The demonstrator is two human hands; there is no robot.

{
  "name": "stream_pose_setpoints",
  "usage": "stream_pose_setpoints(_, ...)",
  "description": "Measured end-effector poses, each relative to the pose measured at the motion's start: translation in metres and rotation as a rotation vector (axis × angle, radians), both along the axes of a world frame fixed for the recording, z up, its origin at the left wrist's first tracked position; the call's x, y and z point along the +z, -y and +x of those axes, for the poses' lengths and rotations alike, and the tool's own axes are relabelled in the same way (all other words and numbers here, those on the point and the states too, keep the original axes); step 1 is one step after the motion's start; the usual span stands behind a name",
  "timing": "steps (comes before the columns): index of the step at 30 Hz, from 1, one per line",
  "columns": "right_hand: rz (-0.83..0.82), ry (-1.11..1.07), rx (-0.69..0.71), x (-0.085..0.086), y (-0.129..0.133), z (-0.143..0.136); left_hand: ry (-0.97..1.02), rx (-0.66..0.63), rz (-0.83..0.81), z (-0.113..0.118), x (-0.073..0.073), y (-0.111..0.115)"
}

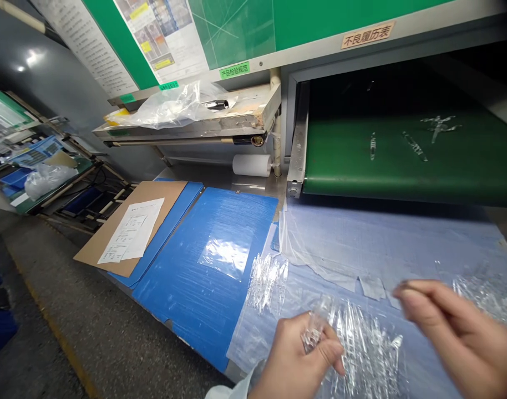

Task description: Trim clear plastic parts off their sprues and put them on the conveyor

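Note:
My left hand (pixel 297 354) is closed around several clear plastic pieces (pixel 314 331), whose ends stick out above the fingers. Just right of it, a pile of long, thin clear plastic pieces (pixel 364 349) lies on the bluish sheet (pixel 340 221). A smaller group of such pieces (pixel 268 282) is spread at the sheet's left side. My right hand (pixel 453 327) is raised over the sheet, thumb and forefinger pinched together and slightly blurred; anything between the fingertips is too small to make out. Beyond it, more clear pieces (pixel 486 291) are heaped, partly hidden by the hand.
A green conveyor belt (pixel 340 166) at the back right carries a few clear pieces. Blue boards (pixel 178 266) lie at left, one bearing a clear bag (pixel 226 255), beside cardboard (pixel 124 221) with papers. A shelf (pixel 245 119) holding plastic film overhangs the back.

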State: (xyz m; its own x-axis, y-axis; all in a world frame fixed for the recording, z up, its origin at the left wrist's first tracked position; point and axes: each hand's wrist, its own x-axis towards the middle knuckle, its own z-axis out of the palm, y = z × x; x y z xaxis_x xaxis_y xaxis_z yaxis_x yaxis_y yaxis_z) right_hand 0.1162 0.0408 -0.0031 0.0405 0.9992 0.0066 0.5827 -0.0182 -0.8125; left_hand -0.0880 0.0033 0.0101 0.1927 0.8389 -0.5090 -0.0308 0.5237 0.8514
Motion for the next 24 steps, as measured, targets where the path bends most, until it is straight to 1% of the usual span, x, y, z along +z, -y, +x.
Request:
stream_pose_setpoints(2,-0.100,0.002,0.160,0.000,0.003,-0.012,0.088,0.003,-0.002,0.001,-0.002,-0.001)
stream_pose_setpoints(4,-0.171,-0.028,0.266,0.002,0.007,-0.030,0.180,-0.009,0.016,0.003,-0.004,-0.002)
stream_pose_setpoints(5,-0.193,-0.052,0.275,0.003,0.009,-0.036,0.214,-0.010,0.026,0.004,-0.005,-0.002)
stream_pose_setpoints(7,-0.237,-0.102,0.223,0.005,0.008,-0.040,0.264,0.005,0.025,0.005,-0.009,-0.002)
stream_pose_setpoints(9,-0.294,-0.114,0.143,0.001,0.002,-0.030,0.303,0.042,-0.004,0.006,-0.013,-0.003)
stream_pose_setpoints(11,-0.349,-0.075,0.082,-0.010,-0.004,-0.010,0.385,0.093,-0.078,0.005,-0.019,-0.006)
stream_pose_setpoints(14,-0.398,0.012,0.081,-0.040,-0.005,0.018,0.550,0.175,-0.232,0.006,-0.029,-0.010)
stream_pose_setpoints(17,-0.420,0.080,0.103,-0.070,0.007,0.029,0.638,0.192,-0.338,0.007,-0.033,-0.013)
stream_pose_setpoints(19,-0.411,0.115,0.096,-0.078,0.016,0.030,0.677,0.185,-0.362,0.009,-0.034,-0.014)
stream_pose_setpoints(21,-0.401,0.125,0.088,-0.074,0.021,0.029,0.710,0.180,-0.367,0.010,-0.033,-0.015)
stream_pose_setpoints(24,-0.397,0.035,0.127,-0.051,0.016,0.018,0.733,0.146,-0.353,0.014,-0.031,-0.013)
